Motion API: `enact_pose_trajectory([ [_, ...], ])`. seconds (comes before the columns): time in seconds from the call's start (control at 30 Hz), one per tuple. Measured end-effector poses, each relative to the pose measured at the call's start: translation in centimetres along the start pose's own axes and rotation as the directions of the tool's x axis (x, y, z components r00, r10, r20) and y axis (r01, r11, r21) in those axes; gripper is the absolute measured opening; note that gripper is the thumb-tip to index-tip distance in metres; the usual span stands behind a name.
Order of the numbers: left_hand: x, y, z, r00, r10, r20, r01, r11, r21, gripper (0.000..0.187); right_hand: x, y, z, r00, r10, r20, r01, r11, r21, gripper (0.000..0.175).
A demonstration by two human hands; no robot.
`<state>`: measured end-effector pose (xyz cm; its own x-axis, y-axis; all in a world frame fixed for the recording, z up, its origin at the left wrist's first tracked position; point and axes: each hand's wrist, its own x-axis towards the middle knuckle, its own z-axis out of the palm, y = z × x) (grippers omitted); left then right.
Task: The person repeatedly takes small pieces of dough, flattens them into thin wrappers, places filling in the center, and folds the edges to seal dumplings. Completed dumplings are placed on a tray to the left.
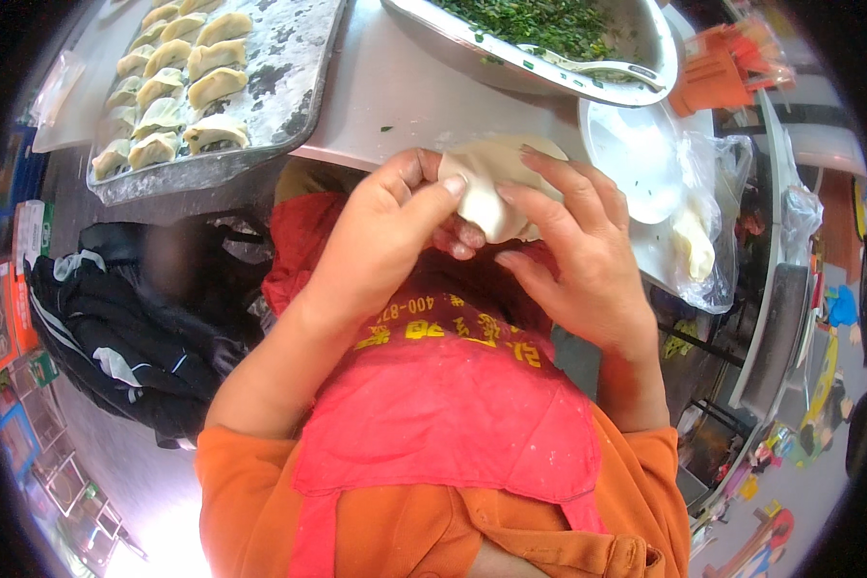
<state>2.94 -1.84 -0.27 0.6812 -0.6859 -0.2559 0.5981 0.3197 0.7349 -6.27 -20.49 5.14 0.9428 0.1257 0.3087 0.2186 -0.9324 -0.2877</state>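
Observation:
In front of the apron, my left hand [397, 217] grips a pale dough wrapper [498, 155], thumb on top and fingers curled beneath it. My right hand [578, 231] has its fingertips on the wrapper's right side, with the thumb lower down near its edge. The dough is folded and bulges between the hands; whether it is one sheet or several I cannot tell. Several filled dumplings [217, 79] stand in rows on a floured metal tray [289, 94] at upper left. Chopped green filling [527, 25] lies in a metal basin [571, 90] with a white spoon [600, 65].
Right of the hands, a white round plate or lid [636, 159] rests on the metal table [404, 94]. Beside it, a clear plastic bag [701, 246] holds pale dough. An orange container [715, 68] is at upper right. Dark clothing [152, 311] lies at left, below the tray.

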Motion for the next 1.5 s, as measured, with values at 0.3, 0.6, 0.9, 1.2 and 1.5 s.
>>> enact_pose_trajectory([
  [0.3,1.2,2.8,3.5,0.998,0.05,0.025,-0.047,0.994,-0.099,0.02,0.1,1.5,-2.1,0.837,0.538,-0.1,-0.222,0.501,0.836,0.014],
  [0.6,0.3,-0.2,1.7,0.996,0.084,0.022,-0.087,0.97,0.228,0.025,2.0,1.6,-1.3,0.973,-0.07,-0.22,0.057,0.996,-0.063,0.013],
  [0.9,-1.0,-0.8,0.9,1.0,0.023,0.009,-0.024,0.985,0.173,0.011,1.3,-0.6,0.3,0.999,-0.02,-0.028,0.027,0.968,0.25,0.016],
  [1.2,-1.1,-1.3,0.8,1.0,-0.008,0.004,0.007,0.991,0.133,0.011,1.0,-0.5,0.4,0.983,0.164,0.077,-0.181,0.912,0.367,0.007],
  [1.5,-1.6,-1.6,1.1,0.999,0.035,-0.033,-0.024,0.958,0.286,0.008,1.2,-0.8,0.5,0.986,0.145,0.083,-0.165,0.929,0.33,0.004],
])
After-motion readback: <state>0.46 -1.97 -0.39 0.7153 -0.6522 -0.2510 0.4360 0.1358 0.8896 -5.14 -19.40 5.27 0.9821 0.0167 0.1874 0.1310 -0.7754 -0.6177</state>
